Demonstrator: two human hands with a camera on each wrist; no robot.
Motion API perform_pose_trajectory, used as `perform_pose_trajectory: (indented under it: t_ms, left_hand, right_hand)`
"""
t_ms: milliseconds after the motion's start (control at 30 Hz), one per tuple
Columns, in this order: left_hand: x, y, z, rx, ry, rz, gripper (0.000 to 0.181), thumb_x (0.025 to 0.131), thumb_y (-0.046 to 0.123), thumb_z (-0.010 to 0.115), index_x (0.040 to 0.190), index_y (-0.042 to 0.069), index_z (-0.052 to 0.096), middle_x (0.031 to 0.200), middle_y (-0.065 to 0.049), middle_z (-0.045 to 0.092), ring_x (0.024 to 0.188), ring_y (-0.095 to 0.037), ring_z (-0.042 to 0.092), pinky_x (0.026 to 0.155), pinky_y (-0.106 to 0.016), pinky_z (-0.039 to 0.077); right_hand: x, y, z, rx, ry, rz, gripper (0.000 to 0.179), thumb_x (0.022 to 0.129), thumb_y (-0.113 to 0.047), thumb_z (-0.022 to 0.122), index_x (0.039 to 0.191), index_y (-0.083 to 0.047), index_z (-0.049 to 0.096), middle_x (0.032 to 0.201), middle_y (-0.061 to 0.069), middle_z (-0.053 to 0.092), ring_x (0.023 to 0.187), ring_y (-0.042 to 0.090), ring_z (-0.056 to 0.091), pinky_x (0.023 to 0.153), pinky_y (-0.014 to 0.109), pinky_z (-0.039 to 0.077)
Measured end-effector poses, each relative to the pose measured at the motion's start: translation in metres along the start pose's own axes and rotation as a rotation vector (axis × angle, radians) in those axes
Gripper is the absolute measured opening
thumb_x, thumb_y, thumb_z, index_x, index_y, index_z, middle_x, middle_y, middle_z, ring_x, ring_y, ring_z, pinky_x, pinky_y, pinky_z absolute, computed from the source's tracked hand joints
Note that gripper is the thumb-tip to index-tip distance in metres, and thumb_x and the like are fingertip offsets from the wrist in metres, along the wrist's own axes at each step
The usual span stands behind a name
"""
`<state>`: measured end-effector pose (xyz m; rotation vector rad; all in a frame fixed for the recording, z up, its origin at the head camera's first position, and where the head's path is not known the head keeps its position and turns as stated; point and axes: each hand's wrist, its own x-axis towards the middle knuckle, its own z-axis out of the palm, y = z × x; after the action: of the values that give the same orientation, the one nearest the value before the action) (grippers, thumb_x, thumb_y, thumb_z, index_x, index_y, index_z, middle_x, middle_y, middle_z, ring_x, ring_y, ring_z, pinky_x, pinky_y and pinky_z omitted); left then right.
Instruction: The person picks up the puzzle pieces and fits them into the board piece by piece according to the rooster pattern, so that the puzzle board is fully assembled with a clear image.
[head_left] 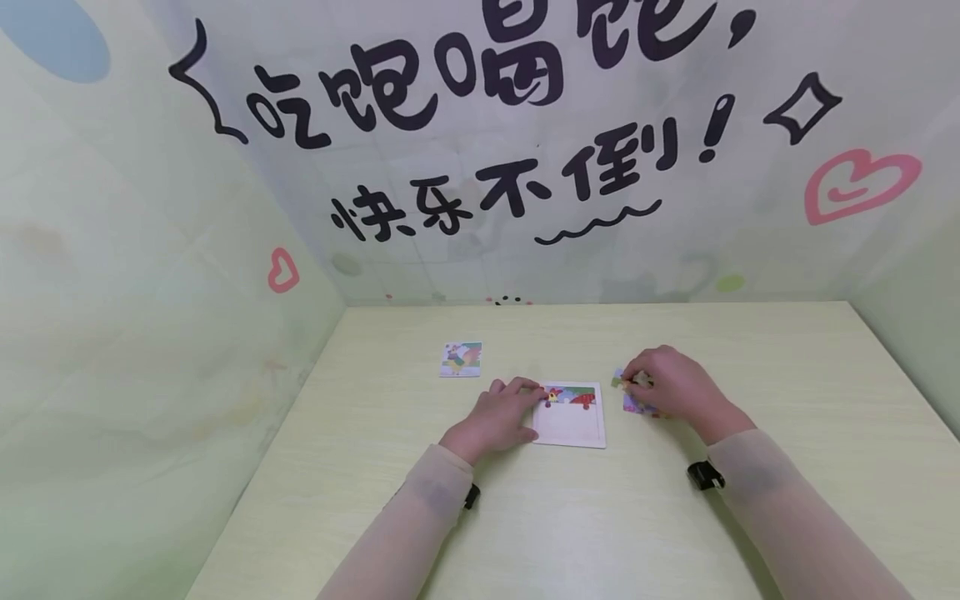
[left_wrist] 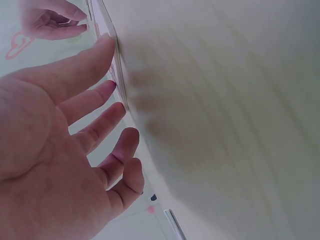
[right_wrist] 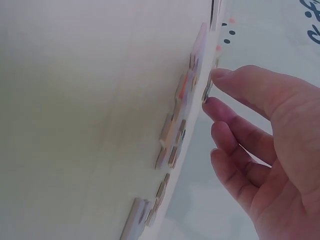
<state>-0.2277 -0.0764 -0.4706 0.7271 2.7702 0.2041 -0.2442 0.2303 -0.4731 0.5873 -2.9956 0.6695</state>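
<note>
A white puzzle tray point(head_left: 567, 429) lies on the table, with a row of joined colourful pieces point(head_left: 573, 395) along its far side. My left hand point(head_left: 501, 417) rests at the tray's left edge, fingers near the far corner and thumb by the near one. The left wrist view shows those fingers fairly straight against the tray's edge. Right of the tray, my right hand point(head_left: 675, 387) pinches a small puzzle piece point(right_wrist: 208, 90) between thumb and index finger, above the table. Under and beside that hand lie loose puzzle pieces point(head_left: 636, 406), partly hidden by it.
A small square picture card point(head_left: 461, 362) with a rooster-like image lies at the back left of the pale wooden table point(head_left: 525, 533). Fabric walls point(head_left: 465, 267) with printed writing and hearts enclose the back and sides.
</note>
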Motion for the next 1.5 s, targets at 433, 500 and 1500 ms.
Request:
perform_pose_trajectory:
  t_ms: [433,500,1500]
  left_hand:
    - [-0.002,-0.001,0.000,-0.008,0.002,0.010,0.070,0.094,0.035,0.076,0.157,0.028,0.046,0.162,0.006,0.040,0.128,-0.025,0.043,0.100,-0.040,0.044]
    - [-0.001,-0.001,0.001,-0.007,0.005,0.014,0.070,0.094,0.034,0.076,0.157,0.027,0.046,0.162,0.005,0.040,0.128,-0.025,0.043,0.100,-0.040,0.044]
    - [-0.001,0.001,-0.001,0.004,0.010,0.015,0.070,0.093,0.035,0.076,0.156,0.026,0.047,0.162,0.005,0.042,0.127,-0.026,0.043,0.101,-0.041,0.043]
  right_hand:
    - [-0.001,-0.015,0.004,-0.025,0.015,-0.043,0.012,0.086,-0.013,0.080,0.098,-0.015,0.082,0.105,0.004,0.078,0.098,0.028,0.065,0.087,0.050,0.055]
    - [-0.003,-0.018,0.005,-0.029,0.021,-0.055,0.012,0.086,-0.012,0.081,0.097,-0.015,0.083,0.105,0.004,0.078,0.099,0.028,0.066,0.087,0.050,0.056]
    - [-0.011,-0.042,0.016,-0.033,0.070,-0.125,0.010,0.085,-0.015,0.084,0.094,-0.018,0.083,0.100,0.000,0.078,0.097,0.026,0.068,0.085,0.047,0.057]
